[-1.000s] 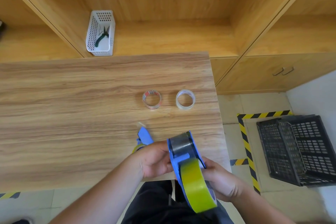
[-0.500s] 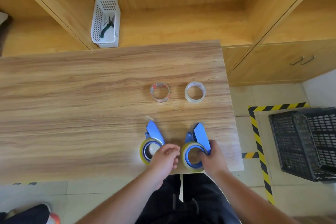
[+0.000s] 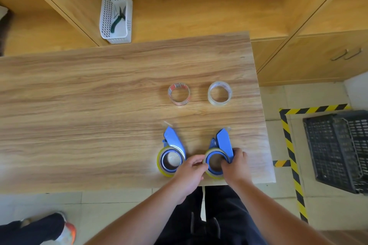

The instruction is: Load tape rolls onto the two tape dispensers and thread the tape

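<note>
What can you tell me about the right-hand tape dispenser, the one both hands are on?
The right dispenser is glossy blue plastic, lying flat near the table's front edge. Its tapered nose points away from the person; a round hub at the near end carries a yellowish tape roll. The right hand grips its right side, the left hand touches its left rim. Whether the tape is threaded cannot be told.

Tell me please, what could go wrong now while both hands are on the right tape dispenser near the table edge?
1. The right tape dispenser lies close to the near edge of the table; a pull from the left hand or right hand might slide it off.
2. The left tape dispenser sits right beside the left hand and could get nudged.
3. The tape ends at the dispenser tips look loose and might stick to the wood.
</note>
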The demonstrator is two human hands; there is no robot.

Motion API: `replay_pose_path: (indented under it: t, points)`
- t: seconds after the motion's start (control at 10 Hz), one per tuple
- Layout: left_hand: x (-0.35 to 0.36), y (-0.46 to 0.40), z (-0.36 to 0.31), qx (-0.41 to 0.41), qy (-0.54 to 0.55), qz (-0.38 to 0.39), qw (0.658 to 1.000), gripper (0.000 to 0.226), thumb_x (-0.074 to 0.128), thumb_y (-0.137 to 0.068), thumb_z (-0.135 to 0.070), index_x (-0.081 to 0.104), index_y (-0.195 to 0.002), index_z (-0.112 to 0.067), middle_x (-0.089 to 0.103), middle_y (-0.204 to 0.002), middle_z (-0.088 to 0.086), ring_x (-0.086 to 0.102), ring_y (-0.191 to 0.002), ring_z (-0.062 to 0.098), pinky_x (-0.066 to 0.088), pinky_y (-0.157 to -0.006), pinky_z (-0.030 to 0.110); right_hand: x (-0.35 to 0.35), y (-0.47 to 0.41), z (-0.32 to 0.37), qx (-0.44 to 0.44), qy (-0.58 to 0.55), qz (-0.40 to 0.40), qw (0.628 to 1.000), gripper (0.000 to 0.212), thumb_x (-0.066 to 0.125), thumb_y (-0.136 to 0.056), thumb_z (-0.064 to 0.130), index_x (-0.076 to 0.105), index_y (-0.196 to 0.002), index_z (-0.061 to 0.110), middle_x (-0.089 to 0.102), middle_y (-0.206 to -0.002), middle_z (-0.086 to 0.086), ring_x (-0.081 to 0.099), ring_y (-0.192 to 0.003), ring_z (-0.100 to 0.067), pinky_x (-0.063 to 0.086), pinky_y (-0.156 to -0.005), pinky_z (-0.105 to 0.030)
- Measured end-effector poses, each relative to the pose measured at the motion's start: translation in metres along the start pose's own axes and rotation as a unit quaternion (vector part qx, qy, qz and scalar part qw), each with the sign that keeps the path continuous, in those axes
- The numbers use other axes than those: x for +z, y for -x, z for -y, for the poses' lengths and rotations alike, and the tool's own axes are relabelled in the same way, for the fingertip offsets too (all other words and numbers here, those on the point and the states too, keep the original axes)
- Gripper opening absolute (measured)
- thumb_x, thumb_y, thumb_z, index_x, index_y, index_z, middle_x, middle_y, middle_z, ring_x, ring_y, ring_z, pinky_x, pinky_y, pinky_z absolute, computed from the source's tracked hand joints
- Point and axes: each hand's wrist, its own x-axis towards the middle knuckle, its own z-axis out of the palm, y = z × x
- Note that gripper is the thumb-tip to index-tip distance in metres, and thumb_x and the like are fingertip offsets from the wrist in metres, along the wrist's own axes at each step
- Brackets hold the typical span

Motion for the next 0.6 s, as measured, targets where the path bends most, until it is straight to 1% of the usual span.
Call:
replay_pose_path:
  t: [0.2,0.4,0.5,0.6]
  points:
    - [0.003,-0.003,0.002,-0.005,0.012,-0.007,1.000,0.039,0.062,-0.096,-0.035,0.062,-0.134,-0.038,0.059,-0.132,-0.020,0.066,-0.102,0.002,0.055,-0.105,0.038,0.001,-0.004,0.000,-0.011,0.006,-0.013,1.000,0.042,0.064,-0.085,0.013,0.049,-0.123,0.020,0.048,-0.115,-0.003,0.060,-0.086,-0.026,0.057,-0.077,-0.047]
    - [0.005,0.001,-0.005,-0.014,0.013,-0.009,1.000,0.040,0.061,-0.097,-0.035,0.060,-0.136,-0.038,0.057,-0.134,-0.020,0.065,-0.102,0.002,0.055,-0.105,0.039,-0.008,-0.008,0.000,-0.003,-0.019,0.021,1.000,0.051,0.071,-0.082,0.018,0.048,-0.127,0.019,0.048,-0.116,-0.003,0.058,-0.086,-0.017,0.052,-0.074,-0.036]
    - [0.003,0.005,-0.011,-0.011,0.012,-0.016,1.000,0.040,0.060,-0.098,-0.033,0.059,-0.138,-0.036,0.057,-0.134,-0.018,0.064,-0.098,0.000,0.055,-0.104,0.039,-0.019,-0.004,0.006,-0.004,-0.010,0.033,0.999,0.057,0.073,-0.081,0.025,0.046,-0.131,0.020,0.046,-0.118,-0.001,0.059,-0.093,-0.021,0.055,-0.078,-0.039]
    - [0.000,0.006,-0.017,0.004,0.027,-0.036,0.999,0.039,0.061,-0.098,-0.030,0.060,-0.137,-0.034,0.058,-0.135,-0.015,0.064,-0.092,0.002,0.055,-0.104,0.040,-0.032,-0.002,0.014,-0.018,0.007,0.018,1.000,0.062,0.074,-0.081,0.034,0.044,-0.134,0.021,0.047,-0.122,-0.004,0.062,-0.094,-0.026,0.059,-0.077,-0.044]
